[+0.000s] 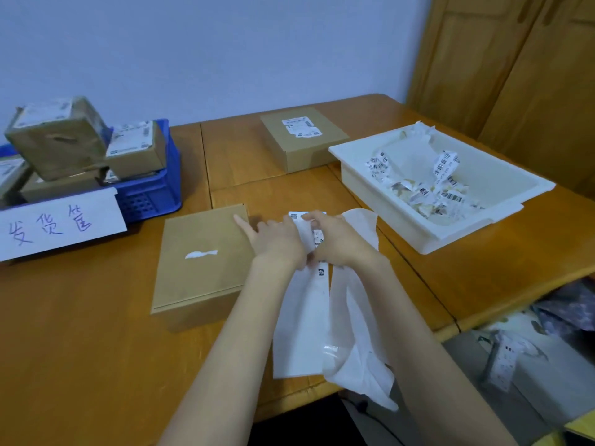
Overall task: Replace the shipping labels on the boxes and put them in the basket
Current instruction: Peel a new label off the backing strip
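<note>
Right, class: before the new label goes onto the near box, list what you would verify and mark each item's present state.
1. Old label off the near box: not ok, a white scrap remains.
2. Label strip in hand: ok, left hand and right hand both grip it.
3. Label free of backing: cannot tell.
4. Box top unobstructed: ok.
5. Room in the blue basket: cannot tell, boxes pile above its rim.

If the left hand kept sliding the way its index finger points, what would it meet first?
The left hand points up-left across the near flat brown cardboard box; beyond that probably the blue plastic basket, though depth is unclear.
</note>
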`<state>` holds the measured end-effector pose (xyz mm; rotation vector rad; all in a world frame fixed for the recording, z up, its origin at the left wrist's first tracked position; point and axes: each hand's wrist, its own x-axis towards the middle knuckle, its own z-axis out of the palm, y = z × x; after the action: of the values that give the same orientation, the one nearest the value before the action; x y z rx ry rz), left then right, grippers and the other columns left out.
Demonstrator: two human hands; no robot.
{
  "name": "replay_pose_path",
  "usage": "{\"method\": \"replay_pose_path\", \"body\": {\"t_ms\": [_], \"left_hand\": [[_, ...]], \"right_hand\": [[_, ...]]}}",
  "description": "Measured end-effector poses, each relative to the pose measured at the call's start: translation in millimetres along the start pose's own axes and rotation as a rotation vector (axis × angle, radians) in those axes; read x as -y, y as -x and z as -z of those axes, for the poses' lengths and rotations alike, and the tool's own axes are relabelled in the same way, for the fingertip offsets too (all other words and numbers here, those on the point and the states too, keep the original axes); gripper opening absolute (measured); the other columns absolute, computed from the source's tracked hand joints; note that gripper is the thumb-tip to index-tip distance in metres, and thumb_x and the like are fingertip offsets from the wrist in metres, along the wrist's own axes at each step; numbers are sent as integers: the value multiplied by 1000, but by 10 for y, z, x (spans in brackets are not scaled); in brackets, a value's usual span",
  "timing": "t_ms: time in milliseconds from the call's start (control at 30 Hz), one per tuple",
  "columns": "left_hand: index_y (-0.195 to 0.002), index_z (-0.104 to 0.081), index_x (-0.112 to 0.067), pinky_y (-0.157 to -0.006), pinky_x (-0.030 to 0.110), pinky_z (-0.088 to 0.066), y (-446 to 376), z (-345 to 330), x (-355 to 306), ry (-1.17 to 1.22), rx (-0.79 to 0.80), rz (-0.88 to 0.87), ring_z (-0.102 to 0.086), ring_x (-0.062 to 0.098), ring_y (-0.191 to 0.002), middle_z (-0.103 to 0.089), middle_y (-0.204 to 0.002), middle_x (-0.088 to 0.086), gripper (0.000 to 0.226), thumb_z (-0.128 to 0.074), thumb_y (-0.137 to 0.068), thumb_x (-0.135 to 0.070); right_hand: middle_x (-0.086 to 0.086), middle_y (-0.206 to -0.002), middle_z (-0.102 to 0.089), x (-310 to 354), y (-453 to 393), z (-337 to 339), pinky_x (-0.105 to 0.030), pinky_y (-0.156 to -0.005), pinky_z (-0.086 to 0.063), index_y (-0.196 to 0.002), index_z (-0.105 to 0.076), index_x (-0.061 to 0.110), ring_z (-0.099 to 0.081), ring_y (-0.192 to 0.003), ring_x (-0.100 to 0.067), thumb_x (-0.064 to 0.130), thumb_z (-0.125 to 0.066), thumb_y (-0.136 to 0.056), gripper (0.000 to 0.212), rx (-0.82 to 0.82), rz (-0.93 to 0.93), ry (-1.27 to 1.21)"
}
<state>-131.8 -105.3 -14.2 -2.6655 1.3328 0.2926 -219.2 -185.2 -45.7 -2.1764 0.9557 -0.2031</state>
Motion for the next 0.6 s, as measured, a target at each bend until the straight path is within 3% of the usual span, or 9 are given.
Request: {"method": "replay_pose_path", "body": {"t_ms": [100,200,267,300,367,400,500,567,600], "left_hand": [[-126,-39,-11,-119,62,2,6,-73,15,187,-244,-8,-59,31,-117,-66,-111,7,53,-67,-88,-34],[-137,-36,-12,-118,46,-23,-22,-68,55,447,-396,-35,-62,34,-108,-68,-104,10,58,-65,-87,-15],[-140,-41,-15,-93,36,-47,-70,-34,90,760,-386,-44,-60,33,-108,-65,-112,12,61,-61,-84,0],[-135,-47,-17,-79,31,-49,-101,-21,110,878,-384,-49,-61,30,-103,-64,-114,11,56,-60,-84,2],[-121,-60,-18,-59,18,-43,-127,-3,128,1011,-446,-66,-61,21,-86,-65,-111,6,42,-58,-85,3],[-115,-63,-17,-57,14,-41,-129,-1,126,1074,-480,-80,-60,19,-84,-66,-110,4,37,-57,-85,3],[-104,-65,-15,-77,21,-48,-98,42,114,1299,-532,-93,-60,18,-105,-66,-109,-2,28,-60,-84,4],[-95,-64,-16,-80,30,-53,-58,91,118,1409,-504,-72,-60,13,-96,-62,-95,-7,15,-71,-83,-9],[-88,-62,-15,-76,30,-52,-38,116,122,1430,-491,-53,-58,10,-86,-59,-86,-8,16,-76,-84,-23]], "right_hand": [[6,-114,-51,-4,-5,-67,-29,-67,-47,-147,-31,20,-54,-111,-25,1,-70,-76,83,-89,65,-74],[-4,-143,-39,-9,14,-92,-36,-87,-50,-153,-18,19,-44,-130,-22,5,-77,-73,101,-153,6,-227],[-4,-144,-40,1,34,-53,-27,-81,-48,-154,-12,20,-47,-128,-22,12,-82,-70,110,-178,-33,-308],[-2,-135,-49,3,43,-27,-21,-75,-47,-153,-14,19,-54,-120,-19,13,-83,-70,108,-167,-55,-346],[1,-107,-63,8,72,24,-16,-59,-42,-148,-25,17,-62,-93,-11,12,-81,-72,94,-133,-101,-361],[0,-97,-65,10,80,42,-17,-55,-40,-141,-35,16,-61,-83,-11,13,-80,-73,82,-128,-118,-323],[-5,-78,-67,24,63,48,-28,-58,-46,-104,-64,6,-61,-70,-18,8,-73,-75,30,-142,-128,-210],[-11,-71,-68,25,26,13,-27,-57,-49,-83,-66,4,-66,-64,-20,2,-63,-81,3,-185,-135,-308],[-12,-72,-69,25,7,1,-26,-58,-52,-77,-64,6,-68,-68,-22,-1,-58,-84,11,-244,-136,-360]]}}
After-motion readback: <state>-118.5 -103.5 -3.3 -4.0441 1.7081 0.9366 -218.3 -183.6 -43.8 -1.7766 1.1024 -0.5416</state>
